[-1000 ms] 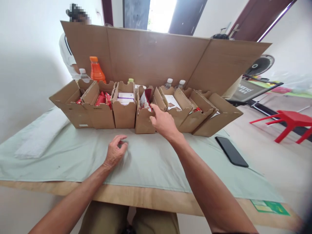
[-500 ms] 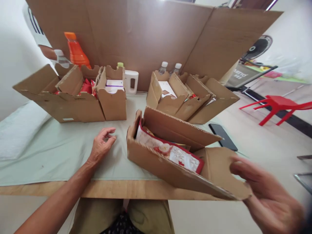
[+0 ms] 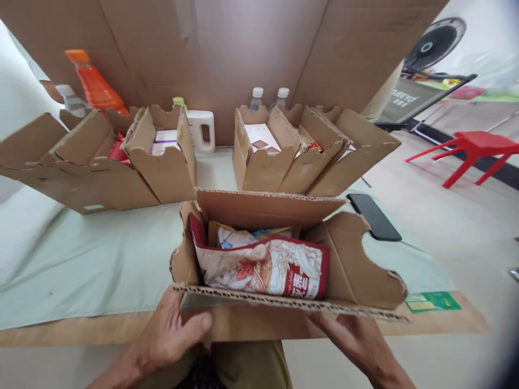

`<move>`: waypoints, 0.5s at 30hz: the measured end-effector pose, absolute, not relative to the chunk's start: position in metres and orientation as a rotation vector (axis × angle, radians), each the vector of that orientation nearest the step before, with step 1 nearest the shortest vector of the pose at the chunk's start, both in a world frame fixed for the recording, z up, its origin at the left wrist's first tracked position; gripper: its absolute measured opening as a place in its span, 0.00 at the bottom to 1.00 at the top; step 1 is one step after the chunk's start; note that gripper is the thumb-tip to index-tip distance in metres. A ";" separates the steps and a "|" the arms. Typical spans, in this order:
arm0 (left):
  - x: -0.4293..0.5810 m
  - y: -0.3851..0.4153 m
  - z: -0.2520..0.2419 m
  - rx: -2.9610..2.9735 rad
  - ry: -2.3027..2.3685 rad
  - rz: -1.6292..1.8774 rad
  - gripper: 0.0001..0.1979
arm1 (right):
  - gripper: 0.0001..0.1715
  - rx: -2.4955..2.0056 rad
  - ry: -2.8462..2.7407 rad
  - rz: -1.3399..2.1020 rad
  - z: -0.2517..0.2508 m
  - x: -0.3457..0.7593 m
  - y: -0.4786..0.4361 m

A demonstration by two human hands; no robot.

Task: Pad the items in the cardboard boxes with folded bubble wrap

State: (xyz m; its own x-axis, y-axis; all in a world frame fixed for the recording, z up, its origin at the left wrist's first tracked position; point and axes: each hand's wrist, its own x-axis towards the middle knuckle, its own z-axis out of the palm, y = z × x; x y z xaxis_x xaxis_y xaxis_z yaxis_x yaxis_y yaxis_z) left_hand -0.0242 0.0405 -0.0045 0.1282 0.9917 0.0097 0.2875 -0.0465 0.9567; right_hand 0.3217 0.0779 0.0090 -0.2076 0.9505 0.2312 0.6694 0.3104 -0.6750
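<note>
I hold an open cardboard box (image 3: 357, 270) turned broadside in front of me, over the table's near edge. My left hand (image 3: 170, 335) grips its lower left side, thumb pressed on the front wall. My right hand (image 3: 357, 340) is under its lower right side, fingers curled against the bottom. Inside the box stands a red and white snack bag (image 3: 263, 267), with another packet (image 3: 233, 236) behind it.
Two groups of open cardboard boxes, the left group (image 3: 158, 167) and the right group (image 3: 263, 167), stand on the pale green cloth (image 3: 81, 259) before a tall cardboard screen. An orange bottle (image 3: 95, 86), a white jug (image 3: 200, 129), small bottles and a black phone (image 3: 373, 216) are nearby. A red stool stands right.
The box left the row, came across the table and turned broadside toward me. My left hand left the cloth and now grips the box, and my right hand moved under it.
</note>
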 end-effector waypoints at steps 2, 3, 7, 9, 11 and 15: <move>-0.030 0.065 -0.001 1.523 1.408 1.032 0.26 | 0.26 -1.391 -1.950 0.629 0.019 0.311 0.106; -0.033 0.079 0.000 1.534 1.442 1.083 0.26 | 0.26 -1.364 -1.941 0.645 0.022 0.306 0.121; -0.039 0.125 -0.006 1.528 1.442 1.240 0.33 | 0.28 -1.270 -1.894 0.687 0.019 0.292 0.174; -0.037 0.136 -0.015 1.508 1.422 1.251 0.35 | 0.30 -1.285 -1.822 0.712 0.008 0.289 0.188; -0.034 0.138 -0.027 1.505 1.427 1.260 0.34 | 0.31 -1.319 -1.744 0.751 -0.005 0.286 0.194; -0.034 0.128 -0.045 1.543 1.537 1.218 0.27 | 0.28 -1.412 -1.699 0.821 -0.026 0.282 0.189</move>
State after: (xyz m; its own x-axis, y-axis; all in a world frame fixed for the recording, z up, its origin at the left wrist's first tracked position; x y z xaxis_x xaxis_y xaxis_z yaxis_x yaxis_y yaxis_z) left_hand -0.0345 0.1285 -0.0454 -0.1104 0.9790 0.1714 0.3907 -0.1159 0.9132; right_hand 0.2819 0.1893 -0.0255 -0.0943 0.9837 0.1530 0.4911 0.1797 -0.8524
